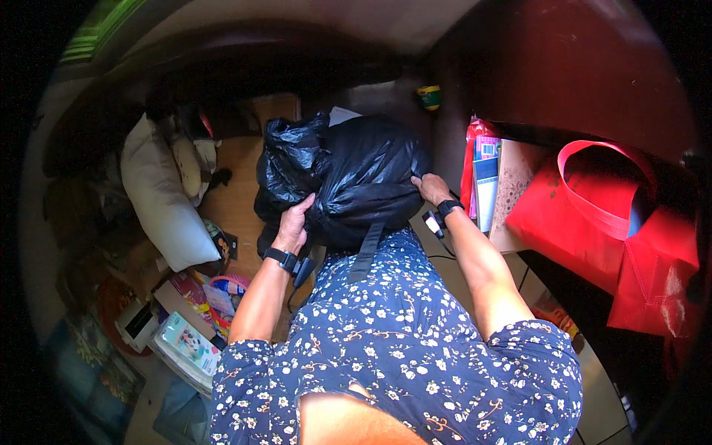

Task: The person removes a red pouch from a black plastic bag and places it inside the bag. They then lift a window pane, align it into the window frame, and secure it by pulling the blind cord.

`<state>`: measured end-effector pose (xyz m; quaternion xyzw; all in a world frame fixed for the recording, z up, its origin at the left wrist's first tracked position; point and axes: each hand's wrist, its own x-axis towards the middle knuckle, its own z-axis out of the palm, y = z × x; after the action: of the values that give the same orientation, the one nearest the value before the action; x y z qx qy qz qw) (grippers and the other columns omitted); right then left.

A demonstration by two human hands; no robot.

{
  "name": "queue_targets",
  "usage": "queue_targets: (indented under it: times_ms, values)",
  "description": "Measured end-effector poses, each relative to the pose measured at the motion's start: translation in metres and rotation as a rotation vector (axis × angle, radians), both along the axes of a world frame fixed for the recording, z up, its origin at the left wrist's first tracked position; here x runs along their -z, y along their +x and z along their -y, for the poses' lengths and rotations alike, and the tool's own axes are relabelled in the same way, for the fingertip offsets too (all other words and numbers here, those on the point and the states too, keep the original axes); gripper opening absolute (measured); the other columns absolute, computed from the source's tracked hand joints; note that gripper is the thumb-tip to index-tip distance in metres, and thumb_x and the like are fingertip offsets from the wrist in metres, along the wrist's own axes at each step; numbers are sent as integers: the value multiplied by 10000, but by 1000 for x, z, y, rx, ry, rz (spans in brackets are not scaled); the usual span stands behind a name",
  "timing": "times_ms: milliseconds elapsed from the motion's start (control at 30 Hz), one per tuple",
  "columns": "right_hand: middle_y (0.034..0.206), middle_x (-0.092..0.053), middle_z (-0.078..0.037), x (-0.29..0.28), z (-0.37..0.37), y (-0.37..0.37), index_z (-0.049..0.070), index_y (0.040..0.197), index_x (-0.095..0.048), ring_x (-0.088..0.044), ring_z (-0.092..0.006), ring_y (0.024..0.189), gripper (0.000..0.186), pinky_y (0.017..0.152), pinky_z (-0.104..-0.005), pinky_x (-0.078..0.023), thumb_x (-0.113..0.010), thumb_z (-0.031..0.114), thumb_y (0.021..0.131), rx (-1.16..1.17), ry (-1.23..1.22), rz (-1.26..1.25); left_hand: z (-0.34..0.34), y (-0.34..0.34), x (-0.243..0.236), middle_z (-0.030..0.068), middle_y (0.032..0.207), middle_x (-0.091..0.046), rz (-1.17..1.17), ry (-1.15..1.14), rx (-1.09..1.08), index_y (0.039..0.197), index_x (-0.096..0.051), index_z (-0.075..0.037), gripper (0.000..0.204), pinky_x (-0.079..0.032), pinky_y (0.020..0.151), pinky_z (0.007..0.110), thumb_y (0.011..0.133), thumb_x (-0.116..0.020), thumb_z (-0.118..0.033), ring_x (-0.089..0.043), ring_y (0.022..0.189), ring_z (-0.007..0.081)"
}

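Note:
A large, bulging black plastic bag [374,152] sits in front of me, close against my lap. Its plastic is gathered and crumpled on the left side. My left hand [296,220] grips a fold near the bag's lower left, thumb on top, the other fingers partly hidden by plastic. At the right edge of the bag my right hand [432,189] pinches the plastic. Between the two hands a flat dark strap [367,254] hangs down over my clothing. What the bag contains is hidden.
On the left are a white pillow [159,200], a wooden surface [237,167] and stacked packages [187,345]. To the right stand a red tote bag [571,222], upright folders [486,189] and a dark red panel [564,67]. Behind lies a small green-yellow item [429,97].

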<state>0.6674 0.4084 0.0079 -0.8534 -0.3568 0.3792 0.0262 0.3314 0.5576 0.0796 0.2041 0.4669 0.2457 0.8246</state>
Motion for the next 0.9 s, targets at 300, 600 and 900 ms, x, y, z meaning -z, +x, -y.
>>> queue_targets:
  times_ms: [300,600,900]
  values:
    - [959,-641,-324,-52,-4,-19,-108,934,-655,-632,-423,947,533,843,-461,-474,-534,411,947,4,252,-156,-8,-45,-8,87,1128,-699,141,-40,-85,1166,-663,-6,263,-495,968,374,927,-629,-111,-669,1001,225]
    - [853,-632,-326,-119,-34,-78,-97,825,-637,-629,-463,853,512,754,-503,-483,-529,387,953,-139,454,-319,-10,-129,-49,75,1239,-650,-35,129,-307,1260,-607,-25,329,-452,1024,403,952,-606,-140,-626,1097,239]
    - [882,-638,-326,-73,-56,-84,-95,880,-655,-634,-460,867,481,768,-499,-486,-547,371,938,-133,375,-366,-22,-141,-38,98,1216,-653,-209,169,-333,1230,-615,-4,325,-467,1012,423,945,-621,-160,-630,1073,258]
